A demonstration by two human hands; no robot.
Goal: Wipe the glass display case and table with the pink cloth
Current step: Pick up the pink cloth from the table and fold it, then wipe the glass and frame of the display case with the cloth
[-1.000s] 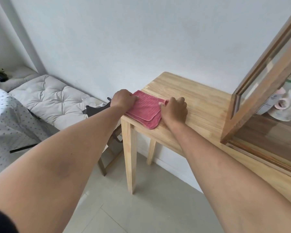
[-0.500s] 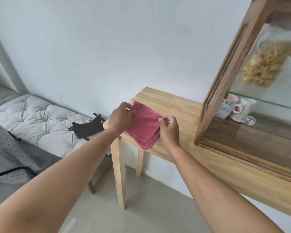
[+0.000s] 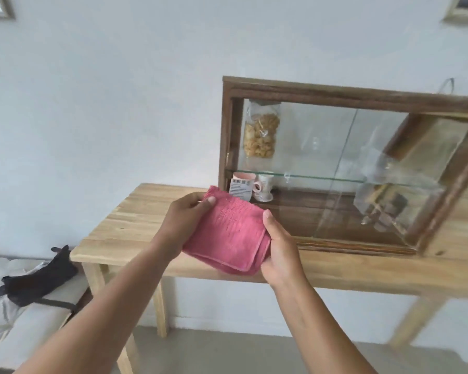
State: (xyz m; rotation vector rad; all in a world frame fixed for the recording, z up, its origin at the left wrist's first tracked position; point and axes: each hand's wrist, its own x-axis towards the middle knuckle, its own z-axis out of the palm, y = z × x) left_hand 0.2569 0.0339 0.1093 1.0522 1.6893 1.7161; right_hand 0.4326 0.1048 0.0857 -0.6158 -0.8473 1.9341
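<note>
1. The pink cloth point(image 3: 229, 233), folded into a thick square, is held up in both hands in front of the wooden surface point(image 3: 125, 225), over its front edge and left of centre; whether it touches the wood cannot be told.
2. Left hand point(image 3: 183, 222): fingers closed on the cloth's left edge, thumb lying on top near the far left corner.
3. Right hand point(image 3: 280, 247): fingers closed under the cloth's right edge, thumb pressed against that side.
4. The glass display case point(image 3: 349, 168) stands on the right part of the surface, against the wall, with a dark wood frame.
5. Inside the case: a clear bag of pale snacks point(image 3: 261, 130) at upper left, and on the floor beneath the glass shelf a pink cup point(image 3: 242, 186) beside a white cup point(image 3: 265, 186).
6. A black bag point(image 3: 38, 279) lies on the white cushion point(image 3: 0, 311) left of the surface.
</note>
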